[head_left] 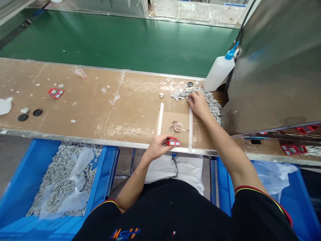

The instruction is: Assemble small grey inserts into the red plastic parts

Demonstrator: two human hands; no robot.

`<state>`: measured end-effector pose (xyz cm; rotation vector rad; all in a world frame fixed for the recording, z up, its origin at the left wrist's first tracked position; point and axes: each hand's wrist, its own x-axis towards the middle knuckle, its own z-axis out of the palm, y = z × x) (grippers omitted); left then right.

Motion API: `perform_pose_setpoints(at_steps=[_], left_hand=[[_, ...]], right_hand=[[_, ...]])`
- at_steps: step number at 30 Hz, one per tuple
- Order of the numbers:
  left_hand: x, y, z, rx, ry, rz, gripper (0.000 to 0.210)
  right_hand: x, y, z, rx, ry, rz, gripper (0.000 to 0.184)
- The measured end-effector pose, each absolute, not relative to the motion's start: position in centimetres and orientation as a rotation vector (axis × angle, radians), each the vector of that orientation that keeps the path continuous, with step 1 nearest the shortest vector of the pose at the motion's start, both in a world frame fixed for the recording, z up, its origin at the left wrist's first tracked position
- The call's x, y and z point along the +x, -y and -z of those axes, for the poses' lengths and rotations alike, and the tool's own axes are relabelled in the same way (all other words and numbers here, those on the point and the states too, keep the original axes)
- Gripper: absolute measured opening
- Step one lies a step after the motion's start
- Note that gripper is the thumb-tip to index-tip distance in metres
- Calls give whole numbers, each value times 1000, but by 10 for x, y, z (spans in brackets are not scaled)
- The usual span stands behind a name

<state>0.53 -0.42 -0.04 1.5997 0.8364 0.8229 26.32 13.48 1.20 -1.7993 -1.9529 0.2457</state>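
In my left hand (158, 146), near the table's front edge, is a small red plastic piece (173, 141) with pale rectangular panels, gripped between thumb and fingers. My right hand (199, 103) reaches over the left side of a pile of small grey flat pieces (213, 105). Its fingertips are drawn together at the pile; whatever lies between them is too small to make out. Between the hands, a small round cup (178, 127) with a thin stick in it rests on a cardboard square (167, 121) bordered by white tape strips.
A white squeeze bottle (219, 72) with a blue nozzle leans by the metal panel (276, 67) at right. Beyond the table runs a green conveyor belt (125, 43). Another red piece (55, 93) lies left, near black discs (23, 117). Blue bins (102, 180) flank me below.
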Motion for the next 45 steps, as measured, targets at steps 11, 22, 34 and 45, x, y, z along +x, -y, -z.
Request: perform_pose_setpoints(at_steps=[11,22,34,45], left_hand=[[6,4,-1,1601,-837,-815,22],[7,4,-3,1586,-828,-833,22],[3,4,5,1554,-789,-829,40],[4,1,3,1523,-721,-754,29]], right_hand=[[255,-130,-5,-1817,2113,-188,27],[259,-115,-8,-1736,1974,-247,26],[257,-69,-45,-1587,1818,-498,13],[205,41,-37,-1383,1479,-1146,14]])
